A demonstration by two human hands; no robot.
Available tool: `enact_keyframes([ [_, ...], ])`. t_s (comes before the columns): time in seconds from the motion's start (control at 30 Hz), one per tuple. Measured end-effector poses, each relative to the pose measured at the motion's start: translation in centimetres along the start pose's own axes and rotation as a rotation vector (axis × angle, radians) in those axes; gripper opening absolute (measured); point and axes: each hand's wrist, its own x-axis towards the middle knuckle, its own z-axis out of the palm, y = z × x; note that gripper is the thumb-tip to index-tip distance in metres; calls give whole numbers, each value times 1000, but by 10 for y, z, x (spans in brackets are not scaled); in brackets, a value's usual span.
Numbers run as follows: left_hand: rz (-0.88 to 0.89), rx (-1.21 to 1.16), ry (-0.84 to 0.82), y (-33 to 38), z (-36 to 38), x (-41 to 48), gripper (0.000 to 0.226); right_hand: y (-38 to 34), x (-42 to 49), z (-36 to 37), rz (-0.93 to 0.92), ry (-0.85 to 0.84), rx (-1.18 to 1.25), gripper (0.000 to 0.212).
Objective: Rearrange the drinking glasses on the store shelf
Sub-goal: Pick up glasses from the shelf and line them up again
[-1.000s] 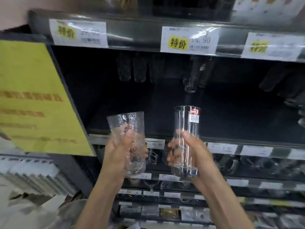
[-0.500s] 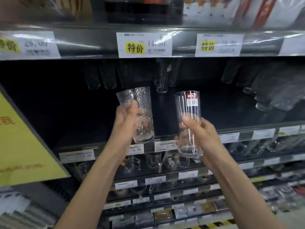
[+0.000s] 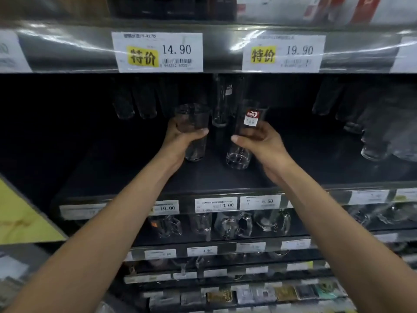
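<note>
Both my arms reach into the dark shelf (image 3: pixel 203 177). My left hand (image 3: pixel 180 141) grips a short textured glass (image 3: pixel 194 132) around its middle, held upright just above the shelf floor. My right hand (image 3: pixel 261 143) holds a tall clear glass (image 3: pixel 243 141) with a red and white sticker near its rim; its base is at or just above the shelf surface, I cannot tell which. Another tall glass (image 3: pixel 222 102) stands right behind them, between the two.
More glasses stand at the back left (image 3: pixel 133 102) and in a group at the right (image 3: pixel 372 132). Price tags run along the shelf edge above (image 3: pixel 158 51) and below (image 3: pixel 215 204). Glass mugs (image 3: pixel 234 224) fill the lower shelf. A yellow sign (image 3: pixel 20 218) sits at left.
Both hands have moved up and forward from in front of the shelf edge into the shelf, carrying the two glasses. The view has shifted closer and rightward.
</note>
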Motion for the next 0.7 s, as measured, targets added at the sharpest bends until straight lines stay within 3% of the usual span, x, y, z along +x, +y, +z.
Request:
enact_keyframes([
  [0.27, 41, 22, 12, -9, 10, 24, 84, 18, 35, 0, -32, -71, -41, 69],
  [0.47, 83, 156, 49, -15, 3, 47, 62, 16, 52, 3, -18, -194, -81, 68],
  [0.7, 154, 386, 98, -40, -13, 80, 86, 35, 76, 4, -44, -121, -71, 63],
])
